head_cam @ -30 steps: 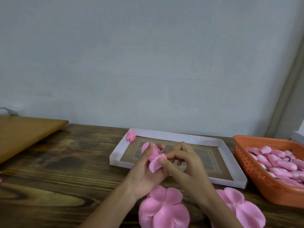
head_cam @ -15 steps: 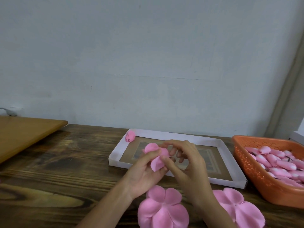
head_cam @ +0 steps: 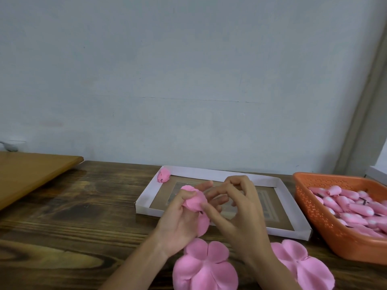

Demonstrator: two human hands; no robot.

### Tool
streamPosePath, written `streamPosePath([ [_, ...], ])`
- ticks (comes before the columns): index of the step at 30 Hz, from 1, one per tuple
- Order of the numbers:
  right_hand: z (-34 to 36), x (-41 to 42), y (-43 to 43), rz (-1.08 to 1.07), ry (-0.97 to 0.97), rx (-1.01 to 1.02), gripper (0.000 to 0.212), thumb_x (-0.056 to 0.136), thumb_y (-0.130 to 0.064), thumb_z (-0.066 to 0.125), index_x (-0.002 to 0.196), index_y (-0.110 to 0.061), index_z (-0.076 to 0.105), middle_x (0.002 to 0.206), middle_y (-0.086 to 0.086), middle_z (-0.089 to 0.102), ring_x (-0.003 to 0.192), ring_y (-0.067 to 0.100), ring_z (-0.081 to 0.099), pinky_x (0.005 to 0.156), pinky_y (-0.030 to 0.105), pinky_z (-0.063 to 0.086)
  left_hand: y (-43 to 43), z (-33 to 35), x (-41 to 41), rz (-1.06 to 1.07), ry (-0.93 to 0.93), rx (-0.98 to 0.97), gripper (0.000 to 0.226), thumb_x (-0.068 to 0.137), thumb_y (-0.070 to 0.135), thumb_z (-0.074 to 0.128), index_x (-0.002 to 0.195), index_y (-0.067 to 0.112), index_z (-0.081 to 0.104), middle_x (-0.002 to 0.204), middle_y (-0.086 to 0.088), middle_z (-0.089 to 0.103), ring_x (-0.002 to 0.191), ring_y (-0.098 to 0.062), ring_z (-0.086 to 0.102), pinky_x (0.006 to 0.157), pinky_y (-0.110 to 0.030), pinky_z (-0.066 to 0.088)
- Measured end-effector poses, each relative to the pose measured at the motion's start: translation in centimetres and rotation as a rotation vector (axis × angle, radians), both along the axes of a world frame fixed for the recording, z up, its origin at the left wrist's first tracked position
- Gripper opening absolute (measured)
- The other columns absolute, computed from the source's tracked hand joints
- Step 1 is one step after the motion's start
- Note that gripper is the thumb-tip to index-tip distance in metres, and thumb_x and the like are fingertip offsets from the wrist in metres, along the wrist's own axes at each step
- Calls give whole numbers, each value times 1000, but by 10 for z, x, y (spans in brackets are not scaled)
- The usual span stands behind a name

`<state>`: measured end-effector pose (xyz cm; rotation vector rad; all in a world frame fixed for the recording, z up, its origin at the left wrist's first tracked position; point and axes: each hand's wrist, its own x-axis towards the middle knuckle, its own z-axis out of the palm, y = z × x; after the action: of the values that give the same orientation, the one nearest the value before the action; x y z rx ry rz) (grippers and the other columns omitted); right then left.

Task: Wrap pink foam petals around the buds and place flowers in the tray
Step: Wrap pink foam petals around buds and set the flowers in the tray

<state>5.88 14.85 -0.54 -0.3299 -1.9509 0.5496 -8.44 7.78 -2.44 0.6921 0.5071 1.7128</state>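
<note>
Both hands clasp the half-wrapped foam flower [head_cam: 193, 201], left hand [head_cam: 178, 226] gripping, right hand [head_cam: 240, 216] pinching its edge; easing either may let it unfurl.

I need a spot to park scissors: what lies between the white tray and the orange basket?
Only a narrow bare strip of wooden table between tray and basket, seen in the head view.

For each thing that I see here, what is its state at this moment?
left hand: grips the partly wrapped flower.
right hand: pinches the same flower.
tray: open, holds one finished flower in its far left corner.
orange basket: heaped with buds.
petal sets: two, flat on the table, unused.
</note>
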Motion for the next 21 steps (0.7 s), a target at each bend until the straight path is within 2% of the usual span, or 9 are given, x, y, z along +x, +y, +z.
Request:
streamPosePath([
  [3, -3, -2, -1, -115, -42, 41, 20, 80, -54, 78, 92, -38, 75, 110, -10, 46, 111, 2, 45, 89, 6, 34, -2, 4, 9, -38, -33, 5, 38, 97, 15, 47, 123, 4, 74, 148, -28, 55, 135, -42, 57, 106, -45, 52],
  [5, -5, -2, -2, -131, -101, 39, 25, 80, -63, 73, 91, -41, 77, 113, -12, 42, 115, 3, 41, 92, 7, 31, -3, 4, 11, -54, -26, 0, 40, 98, 15, 45, 126, 7, 74, 149, -27, 54, 136, -40, 57, 107, -44, 52],
  [9, -6, -4, -1, -43, -91, -53, 13, 78, -54, 82, 84, -44, 76, 112, -31, 42, 121, 0, 39, 90, 5, 30, -2, 3, 10, -70, 21, 34, 43, 95, 22, 61, 136, 10, 67, 146, -28, 56, 127, -41, 62, 100, -46, 56],
  [12, -5, -5, -5, 2, -37, -127, 11, 78, -47, 86, 78, -42, 76, 108, -20, 50, 117, 2, 43, 83, 2, 38, 0, 2, 9, -52, 111, 64, 59, 91, 27, 78, 143, 11, 56, 149, -26, 54, 129, -39, 60, 105, -43, 52],
  [14, -6, -6, -6, -4, -5, -131, 10, 78, -45, 85, 79, -42, 76, 103, -16, 52, 113, 2, 44, 82, 2, 39, 0, 0, 8, -65, 162, 101, 61, 89, 24, 82, 141, 10, 54, 151, -24, 53, 125, -36, 61, 104, -42, 51],
  [16, -7, -7, -6, -16, 19, -123, 9, 79, -48, 81, 82, -42, 75, 101, -18, 52, 112, 2, 46, 83, 5, 39, 0, -3, 5, -75, 202, 102, 60, 88, 20, 83, 141, 9, 55, 144, -20, 58, 115, -31, 65, 98, -43, 53],
  [18, -9, -9, -4, -46, 16, -78, 12, 79, -48, 74, 89, -41, 73, 102, -18, 52, 111, 7, 48, 83, 15, 43, -2, -4, 4, -59, 275, 59, 63, 87, 20, 85, 141, 5, 56, 127, -16, 66, 107, -25, 67, 91, -42, 56],
  [21, -11, -10, -2, -160, 17, 88, 15, 82, -42, 69, 96, -37, 69, 102, -19, 47, 102, 6, 46, 76, 26, 45, -2, -4, 3, 37, 367, -21, 48, 79, 20, 90, 121, 5, 72, 110, -17, 69, 101, -25, 70, 88, -37, 58],
])
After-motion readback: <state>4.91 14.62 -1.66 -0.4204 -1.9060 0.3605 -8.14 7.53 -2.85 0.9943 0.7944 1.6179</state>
